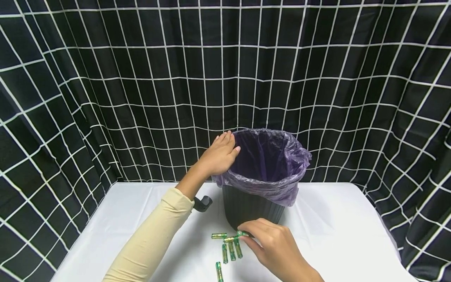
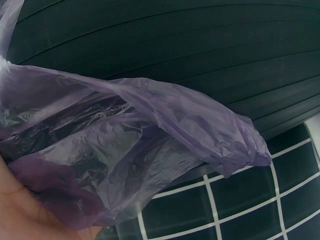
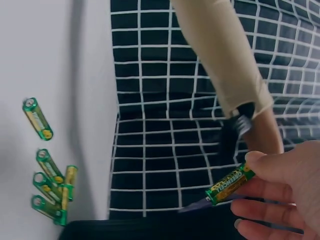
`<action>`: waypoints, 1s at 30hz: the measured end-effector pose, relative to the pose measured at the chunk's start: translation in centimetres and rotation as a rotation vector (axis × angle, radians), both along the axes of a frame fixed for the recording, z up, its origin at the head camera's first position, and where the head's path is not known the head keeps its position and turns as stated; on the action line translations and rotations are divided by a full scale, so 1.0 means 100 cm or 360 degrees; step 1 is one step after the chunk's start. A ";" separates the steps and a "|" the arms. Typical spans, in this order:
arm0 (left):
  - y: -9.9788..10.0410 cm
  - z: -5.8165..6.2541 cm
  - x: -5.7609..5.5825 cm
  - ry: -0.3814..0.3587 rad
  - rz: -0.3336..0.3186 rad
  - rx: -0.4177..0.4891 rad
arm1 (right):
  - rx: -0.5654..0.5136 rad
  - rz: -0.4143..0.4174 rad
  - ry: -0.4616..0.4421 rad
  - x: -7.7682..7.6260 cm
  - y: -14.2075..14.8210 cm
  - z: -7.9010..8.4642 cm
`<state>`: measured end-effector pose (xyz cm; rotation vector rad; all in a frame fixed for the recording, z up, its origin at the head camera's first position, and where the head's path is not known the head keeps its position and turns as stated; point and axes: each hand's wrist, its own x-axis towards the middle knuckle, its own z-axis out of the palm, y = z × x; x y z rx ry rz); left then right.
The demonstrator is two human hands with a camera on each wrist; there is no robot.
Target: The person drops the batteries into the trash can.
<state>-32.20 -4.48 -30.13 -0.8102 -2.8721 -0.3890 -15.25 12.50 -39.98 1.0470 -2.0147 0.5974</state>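
Observation:
A dark ribbed trash bin [image 1: 243,203] stands on the table, lined with a purple plastic bag [image 1: 258,186] folded over its rim. My left hand [image 1: 221,153] rests on the bin's left rim with fingers extended; the left wrist view shows its palm beside the loose bag edge [image 2: 150,115]. Between thumb and fingers, my right hand [image 1: 273,244] pinches a green and gold battery [image 3: 230,184], low in front of the bin. Several similar batteries lie near that hand, some close together, with one battery [image 1: 219,272] apart toward the front edge.
White cloth covers the table [image 1: 334,235]. A black strap-like piece [image 1: 202,203] shows under the left wrist. Behind and on both sides hangs a black curtain [image 1: 169,94] with a white grid.

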 end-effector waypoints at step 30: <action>0.000 -0.002 0.000 -0.0003 0.0009 0.0029 | -0.0001 0.0083 0.0329 0.002 0.005 0.103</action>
